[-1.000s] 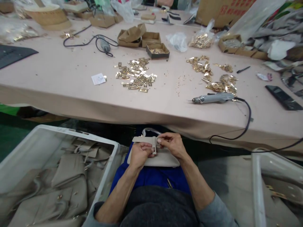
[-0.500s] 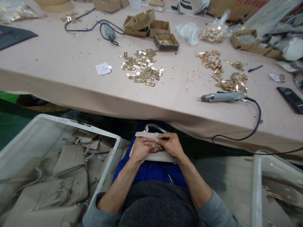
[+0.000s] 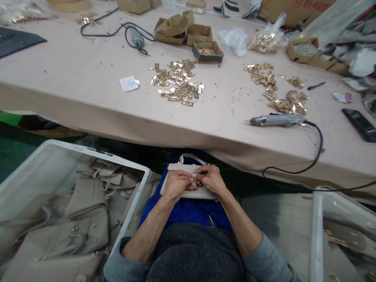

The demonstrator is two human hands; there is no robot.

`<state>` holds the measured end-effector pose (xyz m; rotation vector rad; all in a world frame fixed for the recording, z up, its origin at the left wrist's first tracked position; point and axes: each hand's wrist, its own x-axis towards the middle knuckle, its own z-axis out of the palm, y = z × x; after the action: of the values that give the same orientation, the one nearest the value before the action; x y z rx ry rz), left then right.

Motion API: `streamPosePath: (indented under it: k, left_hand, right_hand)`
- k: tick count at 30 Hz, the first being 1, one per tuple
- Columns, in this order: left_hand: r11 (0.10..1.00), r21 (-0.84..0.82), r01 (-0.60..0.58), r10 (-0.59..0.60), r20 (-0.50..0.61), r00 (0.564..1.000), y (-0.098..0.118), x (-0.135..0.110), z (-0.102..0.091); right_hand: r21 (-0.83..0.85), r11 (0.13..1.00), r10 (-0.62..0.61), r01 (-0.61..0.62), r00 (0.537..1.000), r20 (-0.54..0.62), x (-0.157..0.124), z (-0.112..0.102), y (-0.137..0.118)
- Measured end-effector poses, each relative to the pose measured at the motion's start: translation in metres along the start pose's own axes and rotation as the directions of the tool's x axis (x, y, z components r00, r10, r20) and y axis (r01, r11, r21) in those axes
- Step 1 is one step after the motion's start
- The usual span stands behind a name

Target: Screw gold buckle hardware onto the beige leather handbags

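Note:
A beige handbag [image 3: 204, 193] lies across my lap, its plastic-wrapped handle [image 3: 192, 156] toward the table. Both hands meet over the middle of its front. My left hand [image 3: 178, 184] has thumb and fingers pinched at a small metal clasp [image 3: 194, 181] on the bag's strap. From the other side my right hand [image 3: 210, 179] pinches the same clasp, fingers bent. The fingertips cover most of the clasp, so its exact position is partly hidden.
A crate [image 3: 143, 172] of beige bags stands at left, another crate [image 3: 317, 227] at right. On the table lie gold metal plates [image 3: 183, 88], a grey electric screwdriver [image 3: 277, 120] with its cord, small cardboard boxes [image 3: 208, 53], a phone [image 3: 360, 124] and a bag of gold parts [image 3: 267, 41].
My fingers have shifted slightly around the clasp and now cover more of it. The handbag stays on my lap, and the view has moved only a little.

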<state>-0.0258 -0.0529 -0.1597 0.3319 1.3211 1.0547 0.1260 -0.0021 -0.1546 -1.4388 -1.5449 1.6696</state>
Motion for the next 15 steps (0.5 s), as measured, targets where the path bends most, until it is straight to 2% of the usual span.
streamPosePath:
  k: [2, 4, 8, 11, 15]
  left_hand:
    - [1.000, 0.004, -0.018, 0.018, -0.040, 0.999, 0.000, 0.001, 0.003]
    - [0.999, -0.010, -0.038, 0.037, -0.071, 0.997, 0.002, 0.002, 0.005]
    - [0.999, -0.036, -0.039, 0.036, -0.079, 0.996, 0.005, 0.003, 0.006]
    - [0.999, -0.043, -0.034, 0.031, -0.072, 0.997, 0.005, 0.003, 0.006]
    - [0.996, -0.051, -0.069, 0.067, -0.049, 0.997, 0.001, 0.002, 0.006]
  right_hand:
    - [-0.074, 0.994, -0.086, 0.086, 0.996, 0.008, -0.002, -0.002, 0.001]
    - [-0.157, 0.962, -0.221, 0.223, 0.975, 0.029, -0.005, -0.004, 0.002]
    - [-0.332, 0.811, -0.480, 0.482, 0.872, 0.094, -0.011, -0.008, 0.009]
    - [-0.457, 0.716, -0.545, 0.527, 0.832, 0.106, -0.012, -0.008, 0.016]
    - [-0.553, 0.681, -0.492, 0.480, 0.859, 0.141, -0.007, -0.010, 0.020]
